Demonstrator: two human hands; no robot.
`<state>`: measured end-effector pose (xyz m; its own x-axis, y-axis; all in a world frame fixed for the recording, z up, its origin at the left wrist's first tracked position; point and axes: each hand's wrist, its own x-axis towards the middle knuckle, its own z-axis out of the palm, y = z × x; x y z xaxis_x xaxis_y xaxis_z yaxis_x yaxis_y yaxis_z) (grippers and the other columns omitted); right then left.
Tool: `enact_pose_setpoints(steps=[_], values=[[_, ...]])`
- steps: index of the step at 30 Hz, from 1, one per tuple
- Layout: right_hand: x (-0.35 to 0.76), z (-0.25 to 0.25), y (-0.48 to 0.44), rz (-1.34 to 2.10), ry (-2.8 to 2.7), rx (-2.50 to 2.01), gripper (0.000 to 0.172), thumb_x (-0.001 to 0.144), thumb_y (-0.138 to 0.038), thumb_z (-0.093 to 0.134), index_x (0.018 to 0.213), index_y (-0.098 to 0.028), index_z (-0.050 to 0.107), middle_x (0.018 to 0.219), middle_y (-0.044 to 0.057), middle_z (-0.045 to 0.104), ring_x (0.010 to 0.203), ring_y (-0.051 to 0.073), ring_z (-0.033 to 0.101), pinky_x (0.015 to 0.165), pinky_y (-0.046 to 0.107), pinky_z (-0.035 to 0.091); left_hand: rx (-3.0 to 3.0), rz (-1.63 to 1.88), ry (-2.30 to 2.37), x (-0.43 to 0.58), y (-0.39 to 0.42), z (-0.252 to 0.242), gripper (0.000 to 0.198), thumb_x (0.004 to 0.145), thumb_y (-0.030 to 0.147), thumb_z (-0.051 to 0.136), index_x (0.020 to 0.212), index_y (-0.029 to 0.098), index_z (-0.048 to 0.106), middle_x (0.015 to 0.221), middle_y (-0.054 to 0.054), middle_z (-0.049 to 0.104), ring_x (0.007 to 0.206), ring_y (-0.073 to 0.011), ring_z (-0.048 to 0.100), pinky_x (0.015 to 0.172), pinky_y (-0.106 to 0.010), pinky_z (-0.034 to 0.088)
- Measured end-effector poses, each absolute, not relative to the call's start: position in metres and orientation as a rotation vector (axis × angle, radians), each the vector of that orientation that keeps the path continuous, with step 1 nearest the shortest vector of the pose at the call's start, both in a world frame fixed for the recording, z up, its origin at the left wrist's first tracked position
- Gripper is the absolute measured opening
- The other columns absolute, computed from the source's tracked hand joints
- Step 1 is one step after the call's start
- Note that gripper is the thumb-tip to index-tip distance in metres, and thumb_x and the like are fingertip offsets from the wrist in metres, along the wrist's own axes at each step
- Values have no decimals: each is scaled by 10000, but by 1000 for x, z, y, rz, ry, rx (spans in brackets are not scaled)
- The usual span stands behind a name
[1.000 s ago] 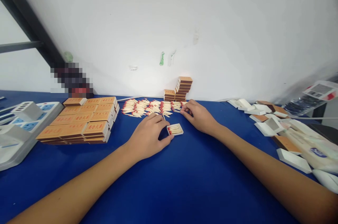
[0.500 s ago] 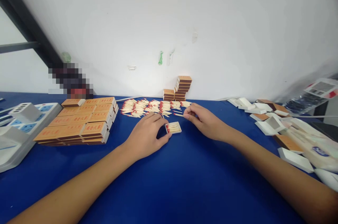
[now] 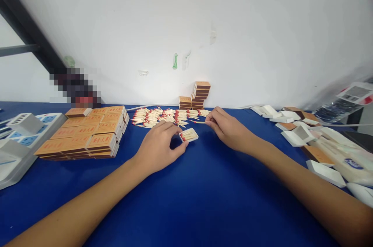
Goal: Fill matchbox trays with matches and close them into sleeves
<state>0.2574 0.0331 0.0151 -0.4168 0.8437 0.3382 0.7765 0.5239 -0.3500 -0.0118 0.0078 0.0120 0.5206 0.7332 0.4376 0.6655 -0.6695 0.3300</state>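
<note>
Between thumb and fingers, my left hand [image 3: 159,144] grips a small white matchbox tray [image 3: 193,139] at its left end. Several red-tipped matches lie in the tray, which is tilted and slightly turned. To its right, my right hand [image 3: 225,128] is closed in a pinch on a match [image 3: 199,122], whose red head points left. Behind both hands a spread pile of loose matches [image 3: 151,117] lies on the blue table [image 3: 186,200].
Closed matchboxes [image 3: 84,132] are stacked at left beside a white power strip [image 3: 37,130]. A smaller matchbox stack [image 3: 201,93] stands against the wall. White trays and sleeves [image 3: 297,134] lie scattered at right, near a plastic packet [image 3: 344,153].
My left hand has tilted the matchbox tray and shifted it slightly back and left. My right hand has moved a little right, with the match drawn slightly away from the pile.
</note>
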Motion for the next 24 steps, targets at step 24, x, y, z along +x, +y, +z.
enact_pose_setpoints(steps=[24], values=[[248,27,18,452,-2325,-1128,215,1099,-336,420,962,-228,544,979,56,596,875,204,558,780,346,464,2561,874,1125,-15,12,10,189,897,317,763,1030,198,700,993,-51,720,989,-249,652,912,-423,534]])
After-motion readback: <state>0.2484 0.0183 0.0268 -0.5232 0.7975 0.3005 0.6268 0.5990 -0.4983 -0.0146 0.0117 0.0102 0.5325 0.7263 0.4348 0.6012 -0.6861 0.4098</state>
